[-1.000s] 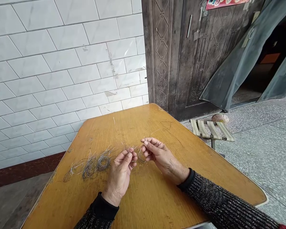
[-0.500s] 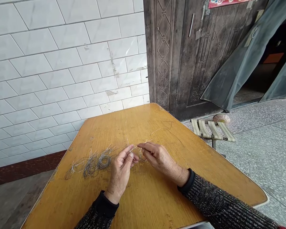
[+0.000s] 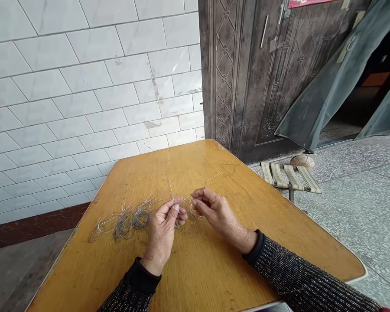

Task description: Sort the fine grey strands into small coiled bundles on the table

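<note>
My left hand [image 3: 164, 227] is closed, with thumb and forefinger pinching a thin wire [image 3: 169, 177] whose long free end rises toward the far side of the table. My right hand [image 3: 216, 212] is just to the right, its thumb and forefinger bent together at short wire ends that run across from the left fingertips. The exact contact there is too fine to see clearly. Small wire coils [image 3: 141, 216] lie in a row on the table left of my left hand. Another wire loop [image 3: 194, 211] shows partly between my hands.
The wooden table [image 3: 195, 268] has a pale edge strip. A loose bent wire [image 3: 229, 167] lies on its far right part. Behind stand a white tiled wall [image 3: 94, 73] and a dark patterned door [image 3: 247, 86]. A strapped folding stool [image 3: 290, 177] is on the floor at right.
My right hand's fingers have drawn back slightly and curled more, thumb closer to forefinger. My left hand has shifted a little left, and the upright wire leans with it.
</note>
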`<state>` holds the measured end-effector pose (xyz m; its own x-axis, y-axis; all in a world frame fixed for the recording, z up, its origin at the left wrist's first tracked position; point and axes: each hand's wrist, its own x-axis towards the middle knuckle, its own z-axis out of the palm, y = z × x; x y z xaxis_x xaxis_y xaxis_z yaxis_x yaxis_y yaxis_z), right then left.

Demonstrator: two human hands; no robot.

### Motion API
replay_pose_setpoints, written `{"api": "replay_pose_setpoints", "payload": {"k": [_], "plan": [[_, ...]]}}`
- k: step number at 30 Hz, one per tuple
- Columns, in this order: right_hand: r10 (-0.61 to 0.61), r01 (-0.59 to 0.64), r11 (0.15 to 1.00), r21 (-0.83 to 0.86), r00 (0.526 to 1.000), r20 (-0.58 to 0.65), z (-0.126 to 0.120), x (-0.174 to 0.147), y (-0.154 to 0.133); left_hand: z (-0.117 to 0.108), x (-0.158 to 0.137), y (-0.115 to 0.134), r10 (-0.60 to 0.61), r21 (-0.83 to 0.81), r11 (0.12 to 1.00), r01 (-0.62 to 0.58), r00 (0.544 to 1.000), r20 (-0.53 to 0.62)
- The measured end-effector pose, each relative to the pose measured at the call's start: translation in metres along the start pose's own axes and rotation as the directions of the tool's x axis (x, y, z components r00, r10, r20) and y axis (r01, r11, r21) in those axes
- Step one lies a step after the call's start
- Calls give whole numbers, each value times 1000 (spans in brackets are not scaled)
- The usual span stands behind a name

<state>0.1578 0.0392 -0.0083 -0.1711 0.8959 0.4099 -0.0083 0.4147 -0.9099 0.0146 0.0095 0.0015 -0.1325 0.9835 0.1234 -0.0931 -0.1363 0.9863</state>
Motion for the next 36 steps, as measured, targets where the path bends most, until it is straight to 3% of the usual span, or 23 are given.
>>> {"api": "replay_pose_setpoints", "payload": {"k": [4,9,13,18,29,32,36], "plan": [[9,-10,1000,30,999,33,-1,-1,-6,1,0,-2,-7,-70,998,5,1000,-28],[-108,113,963,-246,994,31,-3,-3,-7,1,-2,1,46,43,998,-46,999,-13],[-207,209,865,-456,977,55,-2,-4,-5,0,-4,1,101,147,984,-103,995,17],[-286,287,751,-594,953,99,-3,-5,-6,-2,-3,3,139,230,961,-156,986,89],[-289,383,386,-839,914,284,-4,-9,-11,-4,-2,9,196,415,870,-265,960,202],[-281,441,342,-829,890,358,-3,-11,-12,-2,-3,14,178,447,857,-257,961,211],[-279,479,357,-802,874,398,-5,-12,-12,-1,-2,16,97,403,898,-179,971,217]]}}
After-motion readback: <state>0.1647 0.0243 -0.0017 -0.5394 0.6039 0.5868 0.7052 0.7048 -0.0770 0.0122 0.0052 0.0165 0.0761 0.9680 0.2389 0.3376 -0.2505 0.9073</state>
